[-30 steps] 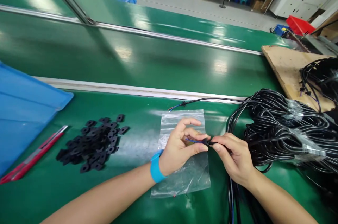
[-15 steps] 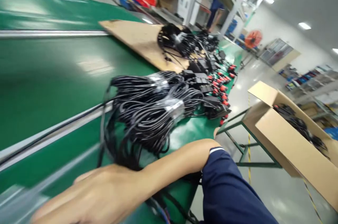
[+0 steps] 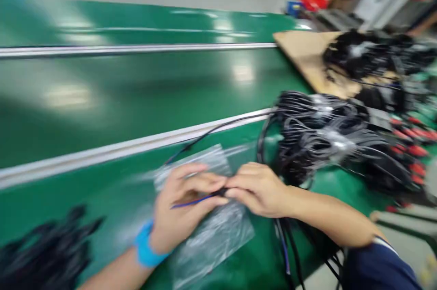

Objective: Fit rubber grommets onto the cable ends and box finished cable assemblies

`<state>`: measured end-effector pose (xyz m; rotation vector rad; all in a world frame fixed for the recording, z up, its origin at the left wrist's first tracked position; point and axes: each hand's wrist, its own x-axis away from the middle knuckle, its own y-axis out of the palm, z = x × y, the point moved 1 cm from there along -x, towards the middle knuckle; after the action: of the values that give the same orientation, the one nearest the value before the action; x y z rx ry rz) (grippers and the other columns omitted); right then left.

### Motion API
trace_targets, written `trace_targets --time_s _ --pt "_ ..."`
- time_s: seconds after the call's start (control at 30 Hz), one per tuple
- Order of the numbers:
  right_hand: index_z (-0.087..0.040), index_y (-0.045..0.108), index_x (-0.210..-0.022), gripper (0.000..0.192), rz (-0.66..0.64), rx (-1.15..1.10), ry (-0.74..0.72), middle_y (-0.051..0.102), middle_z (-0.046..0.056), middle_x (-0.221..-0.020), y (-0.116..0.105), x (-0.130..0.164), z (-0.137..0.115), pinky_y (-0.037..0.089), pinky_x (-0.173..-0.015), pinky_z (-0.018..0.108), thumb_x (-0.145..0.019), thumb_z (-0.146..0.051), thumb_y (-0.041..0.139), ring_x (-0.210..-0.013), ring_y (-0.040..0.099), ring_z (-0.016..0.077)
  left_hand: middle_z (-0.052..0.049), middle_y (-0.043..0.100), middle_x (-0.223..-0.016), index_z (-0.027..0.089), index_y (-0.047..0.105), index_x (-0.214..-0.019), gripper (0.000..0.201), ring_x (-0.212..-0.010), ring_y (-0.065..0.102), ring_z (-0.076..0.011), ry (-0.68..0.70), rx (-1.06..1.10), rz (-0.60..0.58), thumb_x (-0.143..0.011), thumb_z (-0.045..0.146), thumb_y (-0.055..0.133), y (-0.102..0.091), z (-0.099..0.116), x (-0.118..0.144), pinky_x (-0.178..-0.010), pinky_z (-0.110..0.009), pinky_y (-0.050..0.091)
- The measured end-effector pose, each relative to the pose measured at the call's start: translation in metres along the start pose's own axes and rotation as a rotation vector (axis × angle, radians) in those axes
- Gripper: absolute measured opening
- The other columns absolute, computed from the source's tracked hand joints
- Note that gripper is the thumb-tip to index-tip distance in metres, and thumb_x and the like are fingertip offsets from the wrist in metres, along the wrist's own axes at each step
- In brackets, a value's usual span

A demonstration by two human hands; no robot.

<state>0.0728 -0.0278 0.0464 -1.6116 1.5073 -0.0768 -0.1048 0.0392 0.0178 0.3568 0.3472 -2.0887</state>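
Swinging back from the cable stacks and cardboard box it faced half a second ago, the view again looks down on both hands, which meet as they did a second ago over the near part of the green work surface [image 3: 102, 99]. Everything is smeared by motion blur.

The left hand [image 3: 180, 210], with a bright blue band [image 3: 145, 249] on its wrist, has its fingers curled and pinched closed on a thin blue wire [image 3: 191, 201] that pokes out from a black cable end [image 3: 221, 192]. The right hand [image 3: 257, 187] is closed in a pinch on that same cable end, fingertips touching those of the left. What exactly sits between the fingertips is too blurred to make out.

Under the hands lies a crumpled clear plastic bag [image 3: 211, 235]. Black cables run from below the right hand off the near edge and are cut off by the picture's bottom. Toward the right edge sits a large bundle of coiled black cables [image 3: 324, 135], and another heap [image 3: 362, 58] rests on a tan board [image 3: 303, 53] in the far right corner. A dark pile of small black pieces [image 3: 48, 249] at the near left corner is only a smudge. A metal rail [image 3: 102, 151] crosses behind the hands.
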Motion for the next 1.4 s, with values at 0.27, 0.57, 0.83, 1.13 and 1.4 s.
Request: trace_targets --time_s 0.27,0.57,0.83,1.13,1.4 --pt "-0.015 0.065 -0.107 0.012 -0.02 0.037 0.018 0.06 0.0 -0.073 0.001 -0.003 0.0 0.043 -0.062 0.024 -0.101 -0.019 0.055 -0.065 0.054 0.0104 -0.002 0.081 -0.099 0.026 0.063 -0.122 0.057 -0.091 0.078 -0.0148 -0.052 0.337 -0.003 -0.073 0.014 0.09 -0.01 0.002 -0.004 -0.085 -0.021 0.062" --pt "-0.017 0.065 -0.104 0.011 -0.039 0.069 0.019 0.062 0.0 -0.073 0.003 -0.005 0.002 0.047 -0.062 0.023 -0.102 -0.021 0.055 -0.065 0.056 0.011 -0.004 0.077 -0.085 0.02 0.082 -0.096 0.028 -0.075 0.072 -0.0133 -0.08 0.06 -0.059 -0.07 0.027 0.091 -0.025 0.011 -0.009 -0.072 -0.023 0.059" --pt "-0.017 0.066 -0.102 0.013 -0.059 0.017 -0.015 0.062 -0.001 -0.07 0.005 -0.005 0.004 0.045 -0.061 0.024 -0.102 -0.02 0.053 -0.062 0.055 0.0109 -0.007 0.078 -0.082 0.02 0.083 -0.093 0.025 -0.072 0.073 -0.0153 -0.076 0.147 -0.072 -0.073 0.033 0.089 -0.019 0.004 -0.006 -0.068 -0.025 0.061" --pt "-0.018 0.067 -0.108 0.014 -0.009 0.145 -0.029 0.064 0.001 -0.075 0.01 -0.003 0.003 0.047 -0.065 0.027 -0.101 -0.019 0.056 -0.067 0.058 0.0127 -0.004 0.081 -0.087 0.022 0.081 -0.106 0.037 -0.075 0.076 -0.0178 -0.066 -0.08 -0.291 -0.072 0.032 0.091 -0.052 0.03 -0.022 -0.072 -0.025 0.063" --pt "-0.023 0.065 -0.127 0.038 0.198 0.269 0.089 0.067 0.009 -0.119 -0.036 -0.011 -0.008 0.054 -0.097 0.039 -0.091 -0.014 0.068 -0.112 0.064 0.0227 -0.002 0.081 -0.091 0.022 0.078 -0.091 0.022 -0.084 0.076 -0.0196 -0.006 -0.803 -0.149 -0.096 0.037 0.063 -0.117 0.016 -0.029 -0.078 -0.03 0.059"
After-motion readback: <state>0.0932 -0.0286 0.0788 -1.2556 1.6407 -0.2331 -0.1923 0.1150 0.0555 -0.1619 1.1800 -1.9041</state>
